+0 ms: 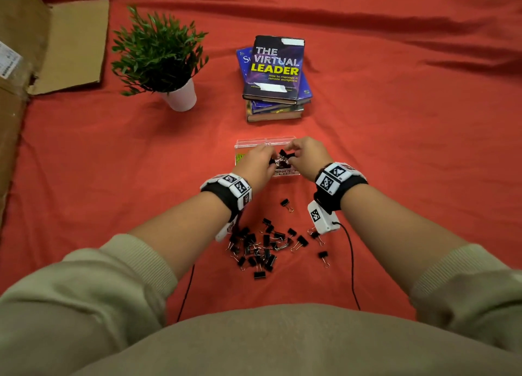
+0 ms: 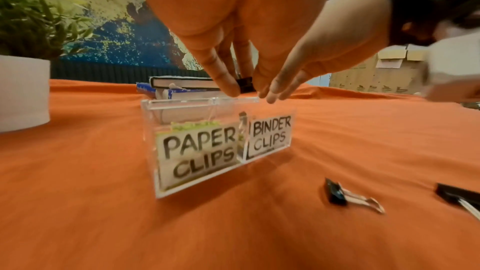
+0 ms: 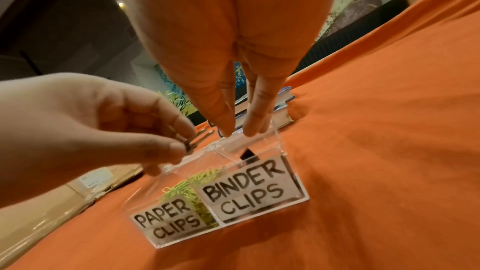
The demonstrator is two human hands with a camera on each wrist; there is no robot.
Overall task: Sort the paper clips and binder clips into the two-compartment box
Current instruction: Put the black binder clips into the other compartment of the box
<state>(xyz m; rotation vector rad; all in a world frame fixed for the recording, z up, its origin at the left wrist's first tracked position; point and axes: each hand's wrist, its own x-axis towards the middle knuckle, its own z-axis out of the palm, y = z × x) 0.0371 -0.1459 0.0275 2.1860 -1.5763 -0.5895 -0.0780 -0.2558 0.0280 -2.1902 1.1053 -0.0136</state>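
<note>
A clear two-compartment box (image 1: 251, 142) stands on the red cloth, labelled PAPER CLIPS on the left and BINDER CLIPS on the right. Green paper clips (image 3: 200, 179) fill the left compartment. Both hands hover over the box. My left hand (image 1: 269, 158) pinches a black binder clip (image 2: 245, 85) by its wire handles, above the dividing wall. My right hand (image 3: 236, 133) points straight fingers down over the right compartment and holds nothing. A black binder clip (image 3: 248, 155) shows inside that compartment. A pile of binder clips (image 1: 260, 248) lies near me, between my forearms.
A stack of books (image 1: 274, 73) sits just behind the box, and a potted plant (image 1: 161, 56) is at the back left. A cardboard box (image 1: 17, 64) lines the left edge. Loose binder clips (image 2: 337, 192) lie in front of the box. Thin cables trail from both wrists.
</note>
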